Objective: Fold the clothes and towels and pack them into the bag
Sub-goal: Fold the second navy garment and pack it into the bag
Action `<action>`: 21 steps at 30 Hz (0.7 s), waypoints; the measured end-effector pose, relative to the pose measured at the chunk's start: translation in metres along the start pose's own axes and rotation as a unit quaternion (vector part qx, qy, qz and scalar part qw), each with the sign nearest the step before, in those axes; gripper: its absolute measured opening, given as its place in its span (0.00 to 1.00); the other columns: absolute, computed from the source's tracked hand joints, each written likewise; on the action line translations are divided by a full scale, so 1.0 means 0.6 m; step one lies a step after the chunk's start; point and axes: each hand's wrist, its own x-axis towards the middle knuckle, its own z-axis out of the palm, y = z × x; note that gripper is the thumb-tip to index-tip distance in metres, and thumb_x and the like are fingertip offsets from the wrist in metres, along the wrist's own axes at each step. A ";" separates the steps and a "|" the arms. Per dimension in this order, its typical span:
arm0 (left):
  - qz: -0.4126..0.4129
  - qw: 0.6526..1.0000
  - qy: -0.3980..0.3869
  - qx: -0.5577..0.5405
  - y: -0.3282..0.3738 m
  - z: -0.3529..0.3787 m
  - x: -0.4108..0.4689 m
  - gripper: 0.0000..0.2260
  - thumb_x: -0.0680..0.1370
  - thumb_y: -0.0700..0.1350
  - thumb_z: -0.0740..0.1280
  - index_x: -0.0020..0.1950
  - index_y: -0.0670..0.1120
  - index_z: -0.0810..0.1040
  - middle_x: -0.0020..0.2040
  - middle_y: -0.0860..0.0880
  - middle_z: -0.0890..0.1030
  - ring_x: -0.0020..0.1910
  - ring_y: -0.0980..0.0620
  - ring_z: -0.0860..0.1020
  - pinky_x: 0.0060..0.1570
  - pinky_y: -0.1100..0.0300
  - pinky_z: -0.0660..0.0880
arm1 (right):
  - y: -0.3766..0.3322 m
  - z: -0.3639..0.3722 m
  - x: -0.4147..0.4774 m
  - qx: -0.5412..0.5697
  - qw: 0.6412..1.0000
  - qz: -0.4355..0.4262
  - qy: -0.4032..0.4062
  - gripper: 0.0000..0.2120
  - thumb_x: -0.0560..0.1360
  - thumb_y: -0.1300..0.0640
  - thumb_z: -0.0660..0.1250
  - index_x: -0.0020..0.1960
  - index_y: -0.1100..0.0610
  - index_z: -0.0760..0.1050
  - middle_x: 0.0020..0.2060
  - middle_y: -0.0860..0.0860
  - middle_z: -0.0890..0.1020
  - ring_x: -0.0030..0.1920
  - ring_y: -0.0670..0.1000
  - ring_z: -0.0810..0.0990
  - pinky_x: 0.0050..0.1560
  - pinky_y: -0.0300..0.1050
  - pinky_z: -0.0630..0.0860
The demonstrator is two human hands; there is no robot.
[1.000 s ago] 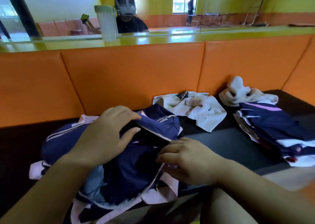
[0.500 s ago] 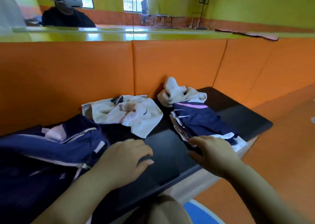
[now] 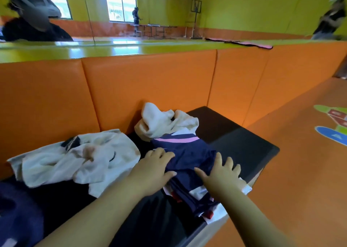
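Both hands on the folded clothes

Left hand point(image 3: 154, 169) and right hand point(image 3: 219, 177) rest spread, ungripping, on the soft navy-and-white folded garment stack point(image 3: 189, 158); limp, best scooped from beneath both sides.

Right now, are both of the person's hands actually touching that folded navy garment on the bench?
Touching. The head view shows the left hand lying on the navy garment at its left edge, and the right hand pressing on its near right side, fingers spread over the fabric.
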 end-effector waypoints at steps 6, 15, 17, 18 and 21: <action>-0.059 0.995 -0.048 0.067 -0.025 0.010 0.085 0.33 0.77 0.63 0.55 0.76 0.54 0.46 0.77 0.47 0.47 0.74 0.42 0.48 0.70 0.45 0.60 | -0.008 0.048 0.032 -0.010 0.999 0.002 -0.052 0.51 0.66 0.23 0.54 0.76 0.50 0.37 0.75 0.56 0.52 0.72 0.65 0.51 0.66 0.68 0.59; -0.175 0.968 -0.094 -0.155 -0.058 0.022 0.082 0.41 0.70 0.69 0.61 0.76 0.53 0.49 0.72 0.47 0.67 0.67 0.45 0.69 0.63 0.52 0.68 | 0.020 0.050 0.027 -0.002 0.982 -0.168 -0.084 0.53 0.63 0.23 0.59 0.77 0.47 0.40 0.75 0.50 0.54 0.73 0.60 0.51 0.71 0.62 0.53; -0.193 0.962 -0.110 -0.161 -0.054 0.021 0.056 0.38 0.70 0.67 0.64 0.73 0.49 0.57 0.67 0.47 0.73 0.62 0.46 0.73 0.60 0.53 0.71 | 0.029 0.044 0.022 -0.001 0.972 -0.210 -0.108 0.55 0.60 0.22 0.58 0.76 0.46 0.41 0.75 0.49 0.54 0.73 0.57 0.50 0.72 0.59 0.52; -0.201 0.960 -0.111 -0.162 -0.052 0.019 0.042 0.36 0.70 0.66 0.65 0.71 0.49 0.60 0.65 0.47 0.74 0.60 0.47 0.74 0.59 0.52 0.72 | 0.034 0.040 0.020 0.004 0.966 -0.228 -0.119 0.57 0.58 0.20 0.57 0.76 0.45 0.41 0.75 0.48 0.54 0.73 0.56 0.50 0.73 0.58 0.51; -0.233 0.950 -0.112 -0.174 -0.040 0.014 -0.002 0.33 0.70 0.61 0.69 0.67 0.47 0.63 0.62 0.47 0.75 0.57 0.47 0.75 0.54 0.55 0.72 | 0.045 0.031 0.010 0.019 0.953 -0.267 -0.140 0.55 0.59 0.23 0.63 0.76 0.43 0.44 0.74 0.46 0.54 0.74 0.53 0.49 0.74 0.55 0.50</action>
